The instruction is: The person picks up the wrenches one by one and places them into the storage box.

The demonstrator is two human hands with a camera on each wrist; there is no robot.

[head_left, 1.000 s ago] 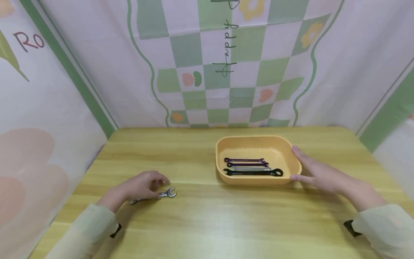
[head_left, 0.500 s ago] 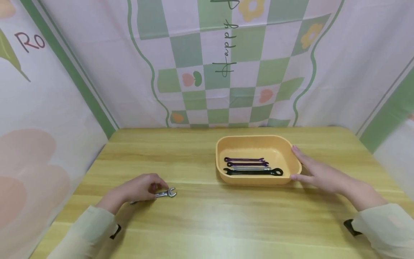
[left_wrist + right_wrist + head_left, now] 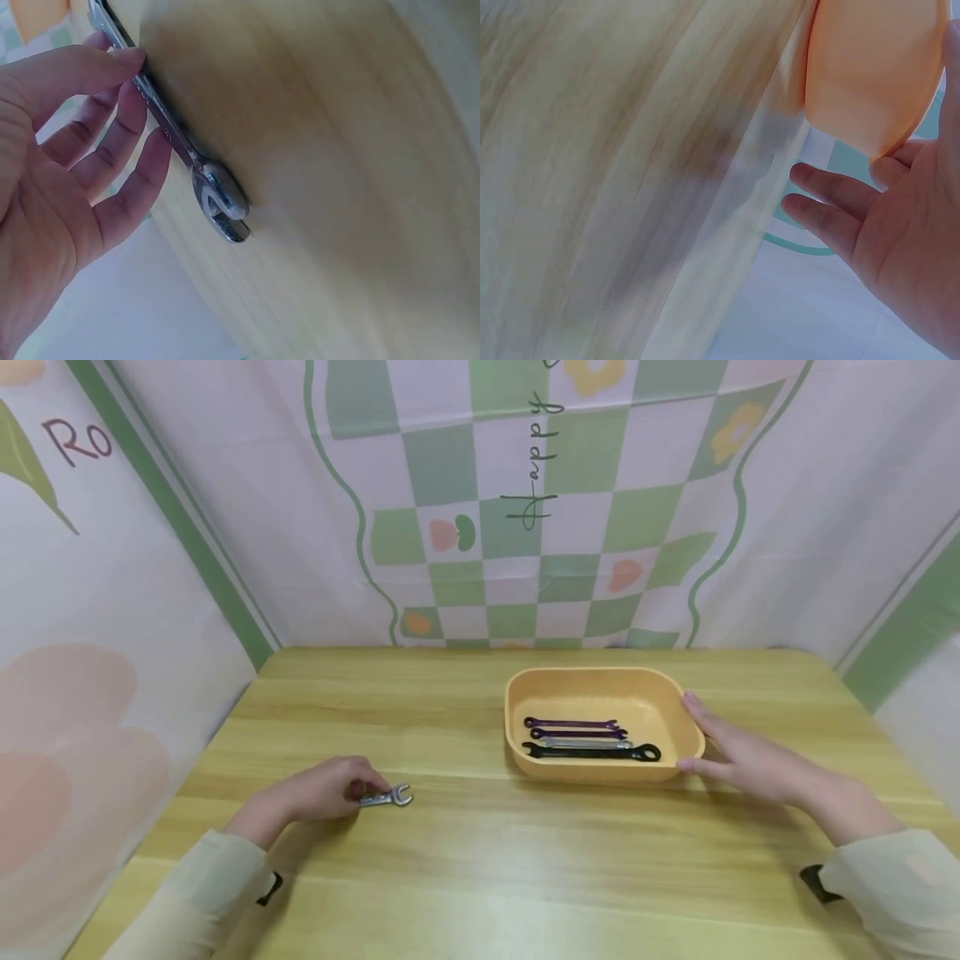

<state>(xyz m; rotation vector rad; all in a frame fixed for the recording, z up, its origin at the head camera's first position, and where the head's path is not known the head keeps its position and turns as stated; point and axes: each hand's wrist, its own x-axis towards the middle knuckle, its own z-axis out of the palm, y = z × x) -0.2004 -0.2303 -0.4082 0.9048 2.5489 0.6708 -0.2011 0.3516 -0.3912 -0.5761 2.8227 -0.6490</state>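
My left hand [image 3: 322,789] pinches a silver wrench [image 3: 401,795] over the left side of the table. Its open-ended jaw points right, and the other end is hidden behind my hand in the head view. In the left wrist view, thumb and fingertips lie on opposite sides of the wrench's shank [image 3: 177,137]. My right hand [image 3: 757,766] touches the right end of a yellow-orange plastic box [image 3: 600,770], its thumb at the near corner and its fingers at the far one. Two fingers [image 3: 832,214] stand free of the box in the right wrist view.
Inside the box several wrenches lie side by side: a large black one [image 3: 592,752], a silver one [image 3: 585,743] and two dark purple ones [image 3: 577,734]. The wooden table [image 3: 525,860] ends at a printed cloth [image 3: 510,577] behind it.
My left hand has closed its fingers on the silver wrench, whose jaw end has risen slightly. The right hand keeps its place on the box. The head view has shifted a little.
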